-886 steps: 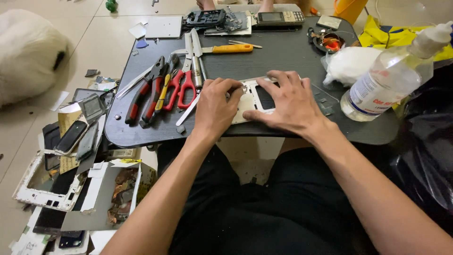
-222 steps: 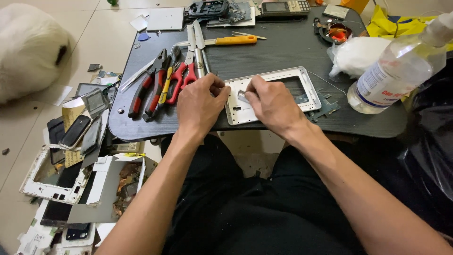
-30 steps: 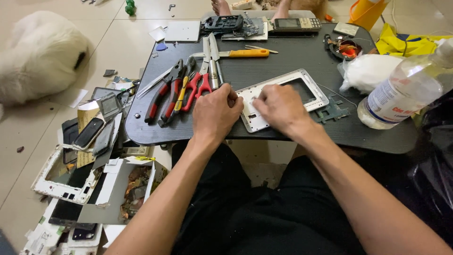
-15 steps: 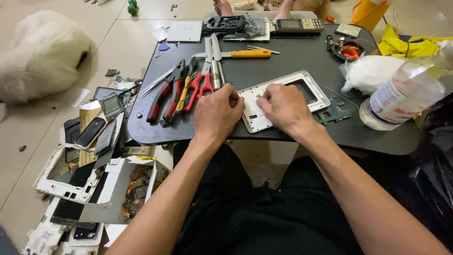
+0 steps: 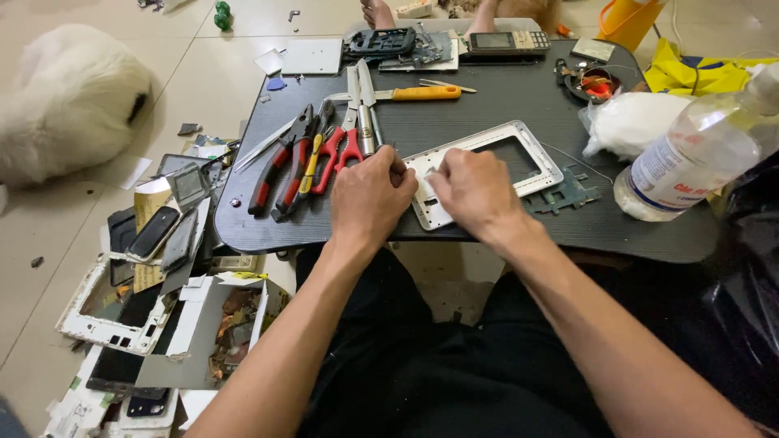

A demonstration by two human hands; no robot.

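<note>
**Two hands on a white phone frame at a low black table**

On the near edge of the black table (image 5: 503, 97), both hands meet over the near end of a white frame (image 5: 519, 139), a flat rectangular part with an open window. The left hand (image 5: 369, 195) is curled, its fingertips pressed against the frame's near left corner. The right hand (image 5: 475, 191) lies on the frame's lower end with fingers bent down onto it; whether they pinch anything small cannot be told. The frame lies flat, angled, its far end pointing up and to the right.

Just left of the left hand lie pliers (image 5: 280, 166) with red and black handles and smaller red-handled cutters (image 5: 337, 150). Beyond them, a knife (image 5: 422, 92) with an orange handle lies crosswise. Right of the frame sits a dark green circuit piece (image 5: 564, 195), then a clear bottle (image 5: 698, 154) on its side and a white bag (image 5: 629, 122). At the table's far edge rest an old phone (image 5: 507, 40) and a stripped dark phone shell (image 5: 381, 40).

On the tiled floor to the left, phone parts (image 5: 154, 235) lie scattered, with a white sack (image 5: 69, 97) beyond.
</note>
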